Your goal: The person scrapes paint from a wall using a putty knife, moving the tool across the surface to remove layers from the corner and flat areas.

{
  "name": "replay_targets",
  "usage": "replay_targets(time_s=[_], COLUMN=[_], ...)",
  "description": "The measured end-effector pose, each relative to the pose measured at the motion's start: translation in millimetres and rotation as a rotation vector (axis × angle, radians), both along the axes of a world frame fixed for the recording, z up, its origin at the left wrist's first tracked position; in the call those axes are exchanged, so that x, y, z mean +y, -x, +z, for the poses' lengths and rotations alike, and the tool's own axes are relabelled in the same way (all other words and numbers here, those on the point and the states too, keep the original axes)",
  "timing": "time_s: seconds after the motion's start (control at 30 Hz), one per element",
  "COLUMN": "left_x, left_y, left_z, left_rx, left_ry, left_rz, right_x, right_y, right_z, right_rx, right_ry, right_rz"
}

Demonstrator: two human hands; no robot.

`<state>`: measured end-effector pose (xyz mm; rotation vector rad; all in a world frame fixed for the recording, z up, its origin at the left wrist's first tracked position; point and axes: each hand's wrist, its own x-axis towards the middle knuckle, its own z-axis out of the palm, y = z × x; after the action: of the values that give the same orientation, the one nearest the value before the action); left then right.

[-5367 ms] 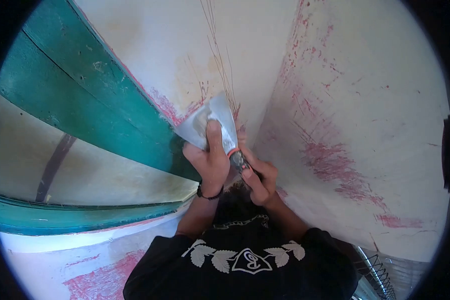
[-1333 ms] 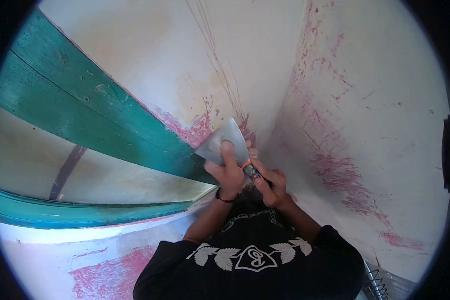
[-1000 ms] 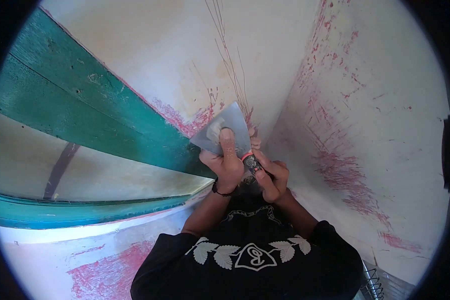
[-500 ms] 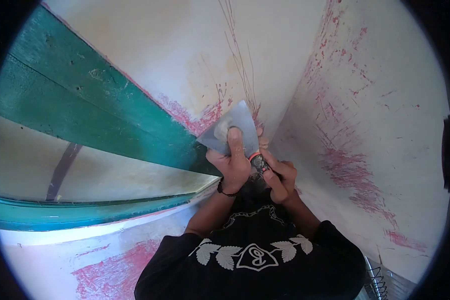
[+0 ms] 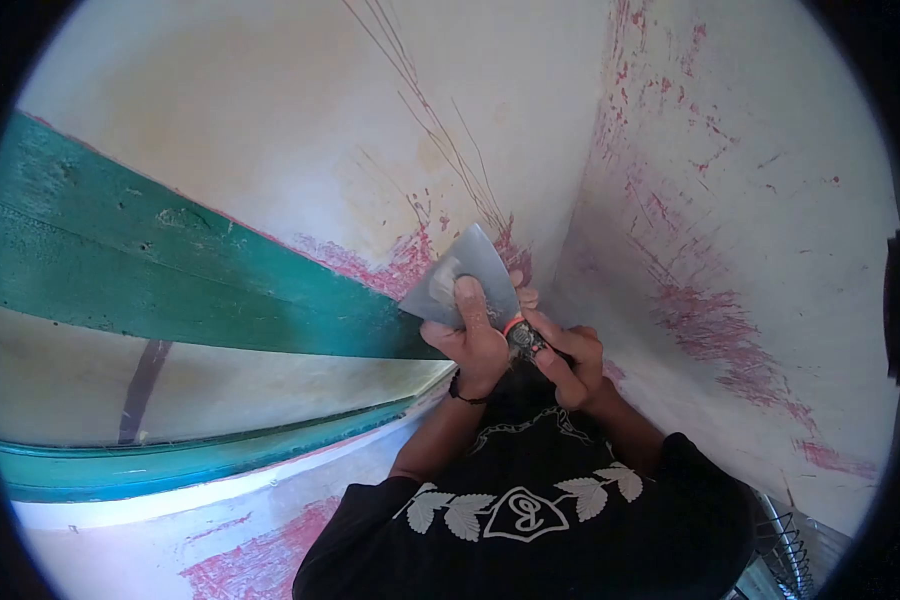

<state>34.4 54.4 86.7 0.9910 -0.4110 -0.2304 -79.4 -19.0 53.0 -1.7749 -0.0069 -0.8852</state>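
A putty knife with a wide metal blade (image 5: 482,258) and a dark handle (image 5: 526,340) is held up in front of my chest. My right hand (image 5: 576,366) is closed around the handle, near an orange band. On the blade's lower left, my left hand (image 5: 478,348) has its thumb pressed flat against the face, with its other fingers mostly hidden behind. A pale smear of paste (image 5: 446,284) lies on the metal beside that thumb. Several fingertips show just right of the blade.
White walls with scraped red patches (image 5: 705,320) meet in a corner ahead. A green beam (image 5: 170,260) slants in from the left, above a turquoise ledge (image 5: 200,455). Thin brown cracks (image 5: 425,105) run up the wall. Coiled metal wire (image 5: 795,560) is at lower right.
The view has tilted a little, so the beam and cracks appear rotated and the hands sit slightly lower. Both hands keep hold of the putty knife.
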Motion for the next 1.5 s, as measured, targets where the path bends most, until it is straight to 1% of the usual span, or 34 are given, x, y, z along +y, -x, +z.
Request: replay_targets(time_s=[0.03, 0.13, 0.2, 0.3, 0.33, 0.43, 0.53, 0.63, 0.7, 0.73, 0.83, 0.93, 1.0, 1.07, 1.13, 1.23, 1.3, 1.37, 1.47, 1.5], left_x=[-1.0, -2.5, -0.4, 1.9, 3.0, 10.5, 7.3, 4.0, 2.8, 2.8, -5.7, -7.6, -4.3, -0.7, -2.3, 1.6, -0.8, -0.7, -7.7, -7.7], left_y=[-0.4, -0.4, 3.7, 12.8, 11.1, 11.8, 10.2, 13.5, 8.1, 2.7, -1.2, 8.5, 12.9, 17.6, 17.9, 14.3, 10.5, 12.4, -1.0, -0.6], left_z=[2.8, 6.1, -0.9, -25.9, -29.3, -33.1, -24.0, -11.0, 9.0, 15.8, 20.0, 7.0, -10.8, -29.5, -29.9, -30.4, -23.1, -5.5, 33.6, 43.5], left_rx=[0.012, 0.026, 0.015, 0.085, 0.102, 0.134, 0.115, 0.127, 0.115, 0.034, -0.087, 0.017, 0.001, 0.013, 0.018, -0.009, -0.019, 0.004, -0.139, -0.161], left_ry=[0.014, 0.029, 0.008, -0.079, -0.069, -0.067, -0.072, -0.089, -0.099, -0.136, -0.088, -0.067, -0.098, -0.099, -0.108, -0.109, -0.104, -0.114, -0.109, -0.098], left_rz=[0.003, 0.011, 0.022, 0.053, 0.032, -0.009, 0.003, 0.018, 0.005, 0.021, 0.063, 0.080, 0.088, 0.097, 0.106, 0.116, 0.109, 0.094, 0.181, 0.175], right_x=[-0.3, -5.7, -5.5, -1.7, -0.4, 1.1, 2.8, 2.1, 13.3, 15.7, 3.1, -5.7, 0.9, 6.8, 3.2, 9.0, 9.3, 11.5, -2.4, -5.2], right_y=[-3.1, 2.9, 7.9, 15.7, 16.0, 18.0, 19.8, 17.2, 5.3, 3.1, 5.0, 19.5, 23.6, 25.1, 26.6, 23.0, 14.8, 8.8, -10.2, -8.6], right_z=[6.9, 8.5, -1.9, -21.4, -24.9, -17.1, -9.6, -9.6, -4.8, -3.0, 12.4, 16.6, -4.7, -23.9, -23.6, -26.1, -26.0, -24.5, 9.3, 21.7], right_rx=[-0.048, 0.045, 0.069, 0.100, 0.111, 0.130, 0.155, 0.142, 0.060, 0.018, 0.082, 0.211, 0.169, 0.111, 0.166, 0.140, 0.077, 0.018, -0.114, -0.084], right_ry=[0.015, -0.023, -0.030, -0.079, -0.103, -0.039, -0.099, -0.232, -0.131, -0.080, -0.068, -0.162, -0.236, -0.225, -0.204, -0.224, -0.209, -0.167, -0.054, -0.081], right_rz=[-0.016, 0.051, 0.053, 0.072, 0.082, 0.054, 0.078, 0.136, 0.010, -0.050, 0.016, 0.106, 0.113, 0.089, 0.110, 0.107, 0.083, 0.056, 0.030, 0.070])
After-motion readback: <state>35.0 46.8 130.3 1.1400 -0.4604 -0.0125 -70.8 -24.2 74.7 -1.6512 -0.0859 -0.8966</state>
